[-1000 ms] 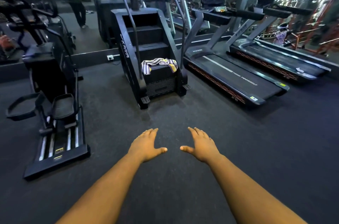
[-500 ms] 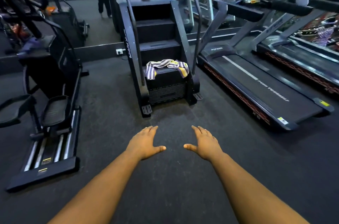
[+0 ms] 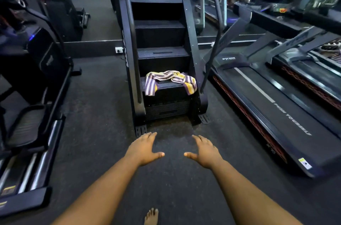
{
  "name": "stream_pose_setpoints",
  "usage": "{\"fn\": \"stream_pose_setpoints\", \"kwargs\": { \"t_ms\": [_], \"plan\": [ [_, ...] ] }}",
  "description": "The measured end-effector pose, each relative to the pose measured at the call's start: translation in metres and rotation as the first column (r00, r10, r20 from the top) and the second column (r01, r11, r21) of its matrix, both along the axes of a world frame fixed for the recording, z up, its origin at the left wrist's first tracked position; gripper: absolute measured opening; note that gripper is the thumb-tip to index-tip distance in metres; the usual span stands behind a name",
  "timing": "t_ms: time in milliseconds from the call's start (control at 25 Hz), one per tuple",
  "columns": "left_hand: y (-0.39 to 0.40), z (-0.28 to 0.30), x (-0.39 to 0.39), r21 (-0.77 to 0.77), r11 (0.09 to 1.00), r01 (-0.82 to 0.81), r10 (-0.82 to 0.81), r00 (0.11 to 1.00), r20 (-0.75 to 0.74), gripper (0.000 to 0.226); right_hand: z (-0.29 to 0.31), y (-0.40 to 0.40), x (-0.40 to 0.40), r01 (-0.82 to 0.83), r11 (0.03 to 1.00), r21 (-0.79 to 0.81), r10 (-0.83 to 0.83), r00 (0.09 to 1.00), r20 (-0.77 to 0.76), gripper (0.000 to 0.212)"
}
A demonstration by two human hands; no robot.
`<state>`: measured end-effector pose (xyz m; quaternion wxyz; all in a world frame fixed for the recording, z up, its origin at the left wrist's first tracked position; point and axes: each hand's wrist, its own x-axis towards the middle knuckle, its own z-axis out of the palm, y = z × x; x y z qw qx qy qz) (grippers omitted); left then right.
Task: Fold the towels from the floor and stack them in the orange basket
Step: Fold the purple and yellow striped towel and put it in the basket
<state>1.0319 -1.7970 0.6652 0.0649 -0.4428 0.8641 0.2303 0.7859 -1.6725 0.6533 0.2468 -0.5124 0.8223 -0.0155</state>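
A crumpled towel [image 3: 170, 81] with purple, white and yellow stripes lies draped over the lowest step of a black stair-climber machine [image 3: 162, 55], straight ahead. Both my arms stretch forward over the dark floor. My left hand [image 3: 144, 148] and my right hand [image 3: 205, 151] are held out side by side, palms down, fingers straight and spread, holding nothing. They are well short of the towel, in front of the machine's base. No orange basket is in view.
A treadmill [image 3: 273, 110] runs along the right, with a second one [image 3: 313, 77] beyond it. An elliptical trainer [image 3: 33, 114] stands at the left. A mirror wall backs the machines. My bare foot [image 3: 151, 216] shows at the bottom edge.
I have moved closer to the stair-climber; it and the towel appear larger and nearer. My hands keep the same spread pose. My foot has come into view.
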Motion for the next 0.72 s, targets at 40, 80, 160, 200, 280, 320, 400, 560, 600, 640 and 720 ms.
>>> {"fn": "stream_pose_setpoints", "kwargs": {
  "t_ms": [40,80,160,200,280,320,400,560,600,640,720],
  "plan": [
    [-0.027,0.000,-0.015,0.007,1.000,0.011,-0.011,1.000,0.008,0.102,0.001,-0.023,-0.016,0.010,1.000,0.008,-0.010,1.000,0.000,0.100],
    [-0.050,0.002,-0.027,0.006,1.000,0.022,-0.022,1.000,0.013,0.102,0.003,-0.044,-0.030,0.018,1.000,0.011,-0.017,1.000,-0.001,0.099],
    [-0.093,0.004,-0.053,0.011,1.000,0.025,-0.025,1.000,0.017,0.102,0.004,-0.084,-0.057,0.022,1.000,0.006,-0.022,1.000,0.010,0.099],
    [-0.119,0.001,-0.071,0.016,0.999,0.028,-0.028,0.999,0.023,0.103,0.000,-0.108,-0.076,0.026,1.000,0.004,-0.026,0.999,0.019,0.099],
    [-0.157,-0.005,-0.099,0.020,0.999,0.038,-0.039,0.999,0.031,0.103,-0.004,-0.148,-0.105,0.019,1.000,0.000,-0.019,1.000,0.021,0.099],
    [-0.180,-0.011,-0.117,0.026,0.999,0.031,-0.032,0.999,0.031,0.103,-0.012,-0.172,-0.124,0.015,1.000,0.001,-0.015,0.999,0.035,0.098],
    [-0.217,-0.024,-0.151,0.017,1.000,0.007,-0.008,0.999,0.048,0.103,-0.028,-0.217,-0.159,-0.009,1.000,0.003,0.009,0.998,0.054,0.097],
    [-0.277,-0.037,-0.215,0.059,0.997,-0.049,0.044,0.996,0.081,0.102,-0.040,-0.299,-0.233,-0.076,0.997,0.032,0.073,0.994,0.085,0.097],
    [-0.292,-0.035,-0.230,0.068,0.996,-0.063,0.058,0.995,0.075,0.103,-0.041,-0.320,-0.251,-0.086,0.996,0.033,0.083,0.993,0.083,0.097],
    [-0.308,-0.035,-0.245,0.076,0.994,-0.078,0.074,0.995,0.066,0.103,-0.040,-0.341,-0.267,-0.095,0.995,0.035,0.092,0.993,0.077,0.097],
    [-0.342,-0.037,-0.274,0.082,0.991,-0.109,0.106,0.994,0.037,0.103,-0.042,-0.385,-0.295,-0.108,0.994,0.035,0.105,0.992,0.077,0.097]
  ]
}}
